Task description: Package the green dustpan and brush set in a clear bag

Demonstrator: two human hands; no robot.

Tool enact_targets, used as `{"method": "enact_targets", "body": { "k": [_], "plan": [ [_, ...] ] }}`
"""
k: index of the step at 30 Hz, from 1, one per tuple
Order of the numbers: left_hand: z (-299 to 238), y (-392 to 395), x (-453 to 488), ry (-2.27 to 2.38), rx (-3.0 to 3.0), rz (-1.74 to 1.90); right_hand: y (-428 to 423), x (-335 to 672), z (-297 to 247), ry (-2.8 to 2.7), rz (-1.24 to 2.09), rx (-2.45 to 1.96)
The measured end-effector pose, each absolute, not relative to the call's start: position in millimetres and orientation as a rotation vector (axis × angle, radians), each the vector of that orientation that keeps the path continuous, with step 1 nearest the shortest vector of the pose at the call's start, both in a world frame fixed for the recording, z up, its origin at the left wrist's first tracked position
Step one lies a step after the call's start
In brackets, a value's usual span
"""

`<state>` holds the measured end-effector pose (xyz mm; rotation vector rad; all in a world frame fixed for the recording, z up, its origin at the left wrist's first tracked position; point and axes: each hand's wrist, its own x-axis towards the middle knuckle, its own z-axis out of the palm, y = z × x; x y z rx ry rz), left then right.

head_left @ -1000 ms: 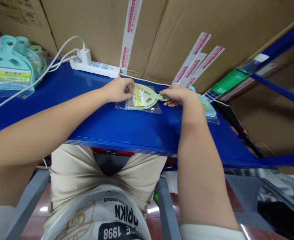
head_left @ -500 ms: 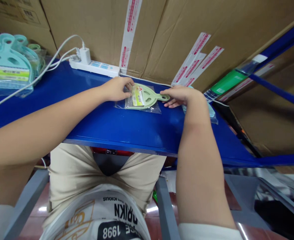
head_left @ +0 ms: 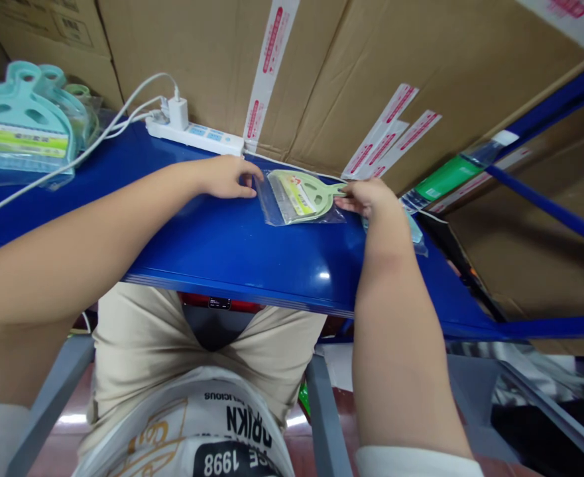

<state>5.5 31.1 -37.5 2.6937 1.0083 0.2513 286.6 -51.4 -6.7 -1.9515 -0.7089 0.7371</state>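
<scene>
A light green dustpan point(head_left: 316, 193) with a yellow-and-white label lies in a clear plastic bag on the blue table point(head_left: 252, 255). My right hand point(head_left: 368, 195) grips its handle, thumb above and fingers below. My left hand point(head_left: 229, 177) is by the bag's left edge, fingers curved with a gap between thumb and fingertips; whether a fingertip touches the plastic is unclear. Partly behind my right wrist lies a light blue bagged item point(head_left: 415, 230), mostly hidden.
At the far left stand bagged light blue dustpans point(head_left: 28, 112), a white cable crossing in front. A white power strip point(head_left: 197, 136) with a plugged-in charger sits along the back. Cardboard boxes point(head_left: 192, 59) wall the rear. A green-labelled bottle point(head_left: 451, 175) leans at the right.
The bagged green dustpan has shifted to the right with my right hand on its handle. My left hand has come off the bag's left part, which now shows more fully.
</scene>
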Motion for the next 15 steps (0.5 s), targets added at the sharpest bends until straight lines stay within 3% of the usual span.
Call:
{"method": "enact_targets", "body": {
  "k": [7,15],
  "plan": [
    [-37,19,18,0.938,2.846,0.068,-48,278,-12,-0.555,0.633,-1.86],
    [-30,19,12,0.927,2.764,0.352,-51,291,8,-0.64,0.562,-1.91]
  ]
}}
